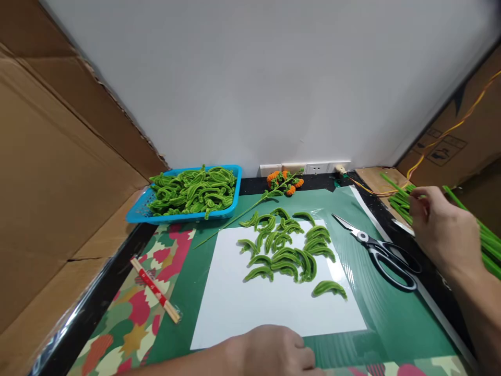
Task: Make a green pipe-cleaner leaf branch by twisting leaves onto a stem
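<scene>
right hand (444, 230) at green stems (491, 245), right side of counter (250, 184), can't tell if grip's closed on any; left hand (274, 350) curled by white sheet (230, 308), can't tell either; bent green pieces (287, 256) spread there, prob easier to see

A small craft corner is seen; whether it is set in a home or a workshop cannot be told. On the tabletop (250, 185), a white sheet (274, 308) is strewn with fuzzy green pieces (285, 256). Scissors (364, 237) are laid to the sheet's right, a piled basket (223, 213) is set beyond its left corner, and sockets (317, 168) are mounted behind it.
</scene>
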Demonstrator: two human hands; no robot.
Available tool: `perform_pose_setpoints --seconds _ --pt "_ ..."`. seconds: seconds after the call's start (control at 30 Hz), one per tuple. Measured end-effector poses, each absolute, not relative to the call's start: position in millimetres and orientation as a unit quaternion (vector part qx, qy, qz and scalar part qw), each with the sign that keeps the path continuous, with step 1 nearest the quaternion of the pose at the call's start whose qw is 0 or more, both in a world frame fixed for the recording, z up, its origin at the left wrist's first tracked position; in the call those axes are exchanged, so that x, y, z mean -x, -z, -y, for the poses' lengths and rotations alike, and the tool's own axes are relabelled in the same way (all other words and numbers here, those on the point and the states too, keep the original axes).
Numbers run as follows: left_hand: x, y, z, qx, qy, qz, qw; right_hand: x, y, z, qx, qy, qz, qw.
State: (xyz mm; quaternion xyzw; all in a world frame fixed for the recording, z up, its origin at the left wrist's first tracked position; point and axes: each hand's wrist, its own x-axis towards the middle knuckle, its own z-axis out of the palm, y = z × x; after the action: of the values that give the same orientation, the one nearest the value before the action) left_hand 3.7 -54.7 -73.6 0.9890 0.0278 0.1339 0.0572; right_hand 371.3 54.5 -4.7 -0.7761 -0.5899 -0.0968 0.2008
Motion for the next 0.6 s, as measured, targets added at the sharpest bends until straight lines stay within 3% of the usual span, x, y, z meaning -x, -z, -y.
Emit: perform_pose_setpoints --seconds 0.1,0.3,0.6 --pt "-5 76 52 -0.987 -0.136 -0.039 0.074 -361 10 -52 0.708 0.103 0.657 0.237" --pt "-15 62 41 -0.978 -0.178 -0.044 0.097 -348 23 -53 0.618 0.156 0.742 0.207" --pt "-12 61 44 -0.979 -0.167 -0.059 0.104 -318 -5 -34 0.406 0.321 0.786 0.338"
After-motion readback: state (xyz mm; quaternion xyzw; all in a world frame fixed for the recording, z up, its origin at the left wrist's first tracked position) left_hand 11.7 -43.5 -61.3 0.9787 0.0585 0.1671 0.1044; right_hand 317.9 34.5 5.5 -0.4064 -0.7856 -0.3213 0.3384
